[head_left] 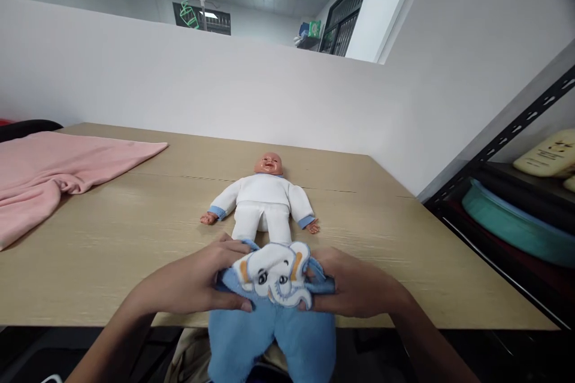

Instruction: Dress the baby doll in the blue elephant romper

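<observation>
Blue baby overalls (pixel 269 329) hang over the front edge of the table, with a white elephant face on the bib (pixel 269 275). My left hand (pixel 202 278) grips the left side of the bib, thumb in front and fingers behind. On the right side, my right hand (pixel 345 281) is closed round the cloth near a strap; some of its fingers are hidden. Just beyond lies a baby doll (pixel 263 191) on its back, head away from me, in a white top and trousers with blue cuffs. The overalls cover the doll's lower legs from view.
A pink blanket (pixel 58 173) lies crumpled on the left of the wooden table (pixel 135 233). Behind the table stands a white partition (pixel 202 90). At the right, a black metal shelf (pixel 507 149) holds a teal basin (pixel 516 221) and a pale yellow bottle (pixel 548 152).
</observation>
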A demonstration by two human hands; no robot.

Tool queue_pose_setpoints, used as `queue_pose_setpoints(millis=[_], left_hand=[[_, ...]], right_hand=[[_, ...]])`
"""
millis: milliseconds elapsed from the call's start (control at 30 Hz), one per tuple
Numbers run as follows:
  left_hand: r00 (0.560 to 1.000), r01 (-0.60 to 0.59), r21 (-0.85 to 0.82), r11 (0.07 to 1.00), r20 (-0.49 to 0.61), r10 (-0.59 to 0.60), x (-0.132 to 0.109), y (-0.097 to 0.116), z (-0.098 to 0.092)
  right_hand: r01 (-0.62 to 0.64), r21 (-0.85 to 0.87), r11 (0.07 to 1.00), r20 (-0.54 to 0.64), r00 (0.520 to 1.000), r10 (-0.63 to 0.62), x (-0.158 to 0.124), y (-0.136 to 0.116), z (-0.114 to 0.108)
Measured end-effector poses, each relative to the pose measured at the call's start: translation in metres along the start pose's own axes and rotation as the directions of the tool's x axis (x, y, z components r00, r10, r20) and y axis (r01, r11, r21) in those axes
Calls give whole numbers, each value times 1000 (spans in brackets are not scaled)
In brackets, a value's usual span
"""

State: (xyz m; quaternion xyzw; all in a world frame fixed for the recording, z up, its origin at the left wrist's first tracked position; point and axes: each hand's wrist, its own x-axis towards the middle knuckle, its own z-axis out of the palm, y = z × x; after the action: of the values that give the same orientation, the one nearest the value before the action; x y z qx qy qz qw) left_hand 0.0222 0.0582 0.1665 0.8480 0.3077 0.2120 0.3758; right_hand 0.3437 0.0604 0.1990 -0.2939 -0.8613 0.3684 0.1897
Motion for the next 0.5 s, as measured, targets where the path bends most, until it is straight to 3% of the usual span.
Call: queue_pose_setpoints(millis=[67, 167, 267, 333, 400, 500], left_hand=[[1000, -10, -70, 998, 10, 11, 0, 1, 5], [991, 56, -205, 977, -108, -79, 6, 5, 15], [955, 62, -271, 961, -264, -136, 15, 10, 24], [938, 59, -287, 956, -311, -151, 18, 12, 27], [957, 62, -298, 952, -254, -142, 15, 12, 27], [996, 55, -307, 950, -43, -72, 6, 4, 24]], right_hand=[[-1, 19, 1000, -7, 1000, 2, 0, 4, 10], [-59, 204, 977, -97, 992, 80, -1, 14, 26], [-140, 378, 915, -10, 988, 155, 1, 17, 37], [-181, 408, 895, 80, 983, 163, 4, 12, 41], [-164, 404, 900, 116, 985, 128, 5, 4, 44], [-129, 370, 920, 54, 992, 118, 5, -3, 49]])
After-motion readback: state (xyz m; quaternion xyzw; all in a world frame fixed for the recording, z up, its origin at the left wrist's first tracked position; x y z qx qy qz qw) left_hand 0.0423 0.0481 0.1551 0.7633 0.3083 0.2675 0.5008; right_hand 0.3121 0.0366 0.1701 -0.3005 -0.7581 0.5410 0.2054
